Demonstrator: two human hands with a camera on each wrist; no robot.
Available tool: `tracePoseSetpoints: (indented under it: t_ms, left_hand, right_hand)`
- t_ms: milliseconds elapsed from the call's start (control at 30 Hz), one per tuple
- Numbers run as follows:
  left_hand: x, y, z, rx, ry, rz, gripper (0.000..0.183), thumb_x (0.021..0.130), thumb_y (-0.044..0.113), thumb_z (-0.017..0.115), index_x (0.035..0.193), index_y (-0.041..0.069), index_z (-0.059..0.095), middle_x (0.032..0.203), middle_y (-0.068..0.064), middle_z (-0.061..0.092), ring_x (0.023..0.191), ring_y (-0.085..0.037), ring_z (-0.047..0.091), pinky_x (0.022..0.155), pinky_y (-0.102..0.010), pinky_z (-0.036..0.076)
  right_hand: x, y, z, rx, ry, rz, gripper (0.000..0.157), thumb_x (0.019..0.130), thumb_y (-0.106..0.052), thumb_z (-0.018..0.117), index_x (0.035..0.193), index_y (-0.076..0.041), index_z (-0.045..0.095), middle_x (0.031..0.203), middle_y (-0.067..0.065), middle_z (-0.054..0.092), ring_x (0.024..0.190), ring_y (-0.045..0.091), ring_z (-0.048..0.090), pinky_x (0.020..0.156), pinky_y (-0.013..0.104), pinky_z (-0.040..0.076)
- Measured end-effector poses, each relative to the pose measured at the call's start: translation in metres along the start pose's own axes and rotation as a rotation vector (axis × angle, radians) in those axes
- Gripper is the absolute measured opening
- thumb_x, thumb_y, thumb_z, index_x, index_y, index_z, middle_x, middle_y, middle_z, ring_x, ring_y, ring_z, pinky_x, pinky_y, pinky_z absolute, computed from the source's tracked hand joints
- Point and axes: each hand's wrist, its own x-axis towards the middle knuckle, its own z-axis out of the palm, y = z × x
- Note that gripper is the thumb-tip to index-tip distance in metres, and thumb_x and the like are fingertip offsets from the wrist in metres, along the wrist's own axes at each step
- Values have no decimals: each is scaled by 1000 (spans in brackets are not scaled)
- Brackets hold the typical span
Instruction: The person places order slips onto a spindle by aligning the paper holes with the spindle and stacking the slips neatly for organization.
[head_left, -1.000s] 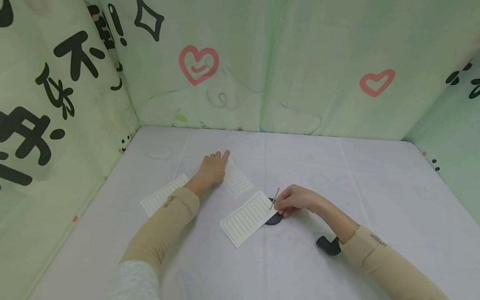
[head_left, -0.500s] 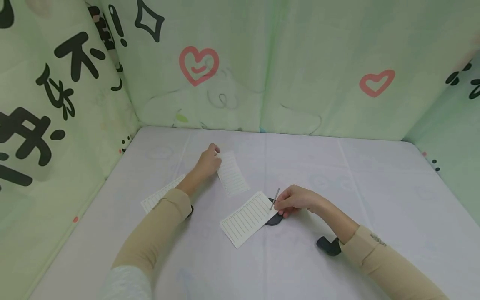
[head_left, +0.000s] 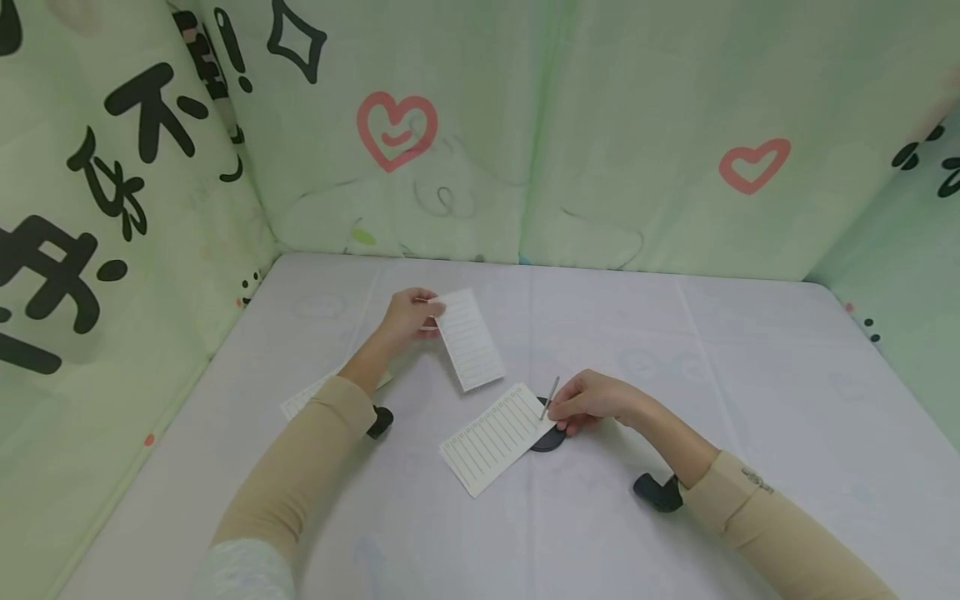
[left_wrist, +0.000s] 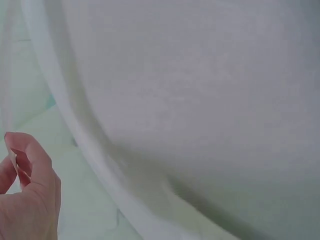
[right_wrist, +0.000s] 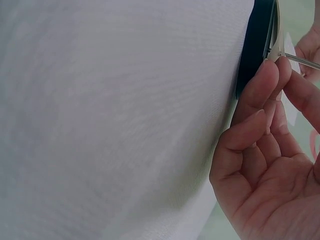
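In the head view my left hand (head_left: 408,317) pinches a lined paper slip (head_left: 472,346) by its upper left corner, the slip hanging tilted over the table. Its fingers (left_wrist: 35,155) show at the left edge of the left wrist view. My right hand (head_left: 596,396) pinches the right end of another lined slip (head_left: 491,442), right beside a thin metal spike (head_left: 551,392). The spike rises from a round black base (head_left: 547,442), partly under that slip. From the right wrist view, the spike (right_wrist: 302,61) passes through the paper just above the fingertips (right_wrist: 267,70).
A further lined slip (head_left: 303,402) lies on the white-covered table (head_left: 750,375), partly hidden by the left forearm. Black wrist cameras show at the left wrist (head_left: 381,422) and right wrist (head_left: 657,492). Green printed curtains (head_left: 615,125) enclose the table at the back and sides.
My left hand has drawn the far slip leftward, picked it up by a corner and turned it. The right hand, the spike and its slip have stayed in place.
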Motion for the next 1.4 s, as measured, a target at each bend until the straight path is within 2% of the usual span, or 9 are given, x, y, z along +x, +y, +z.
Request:
tracePoseSetpoints:
  t_ms: [133, 267, 433, 567, 800, 900, 1067, 1267, 1400]
  left_hand:
    - [-4, 8, -1, -61, -13, -39, 30, 90, 8, 55, 118, 0, 48, 97, -10, 54, 72, -16, 58, 61, -24, 51]
    - [-9, 14, 1, -97, -40, -66, 34, 88, 9, 59, 120, 1, 49, 98, -11, 58, 76, -19, 61, 61, -24, 52]
    - [-19, 25, 5, -108, -101, -91, 39, 87, 9, 61, 123, 3, 49, 100, -11, 59, 83, -22, 60, 64, -25, 53]
    - [-29, 33, 8, -106, -160, -104, 39, 87, 9, 61, 123, 4, 49, 103, -11, 58, 80, -19, 61, 67, -26, 53]
    - [-46, 47, 15, -127, -256, -107, 37, 87, 8, 60, 122, 3, 50, 101, -9, 59, 80, -19, 60, 68, -26, 53]
    - [-55, 53, 20, -125, -305, -97, 32, 88, 8, 60, 119, 2, 51, 99, -8, 60, 79, -19, 60, 66, -25, 53]
    - [-70, 59, 30, -132, -401, -77, 25, 88, 4, 59, 111, 0, 52, 94, -7, 61, 77, -19, 60, 63, -25, 52]
    - [-85, 62, 45, -81, -518, -70, 27, 88, 3, 57, 113, -1, 51, 92, -8, 63, 75, -19, 61, 65, -28, 53]
    - [-92, 63, 51, -18, -573, -46, 28, 88, 4, 57, 115, -1, 51, 95, -10, 63, 76, -20, 62, 69, -31, 54]
  right_hand:
    - [0, 0, 0, 1, -7, 2, 11, 83, -13, 64, 84, -3, 68, 62, -3, 61, 57, 9, 58, 53, 21, 39]
    - [-1, -1, -1, 5, -7, 6, 12, 83, -13, 64, 84, -3, 68, 62, -2, 61, 57, 9, 58, 53, 21, 39]
    - [-2, -2, -1, 14, -13, 5, 12, 84, -13, 64, 86, -2, 68, 62, -2, 62, 56, 9, 58, 53, 21, 40]
    - [-4, -3, -3, -1, -25, -10, 15, 84, -16, 64, 87, -2, 68, 64, -1, 62, 58, 10, 59, 55, 22, 43]
    - [-16, -8, -26, -52, 19, -52, 30, 87, -27, 60, 102, -1, 64, 78, 4, 65, 70, 16, 61, 64, 29, 47]
    - [-25, -16, -40, -2, 49, -94, 39, 88, -30, 59, 112, 1, 60, 88, 9, 65, 78, 19, 62, 72, 31, 49]
    - [-43, -32, -58, 155, 69, -192, 43, 90, -29, 58, 118, 4, 54, 97, 13, 63, 87, 21, 63, 79, 33, 50]
    - [-60, -50, -65, 288, 9, -262, 38, 92, -24, 55, 115, 6, 54, 95, 9, 62, 83, 20, 63, 78, 33, 51]
    - [-66, -57, -64, 277, -30, -286, 29, 92, -20, 55, 109, 4, 58, 92, 8, 63, 81, 21, 63, 75, 32, 52]
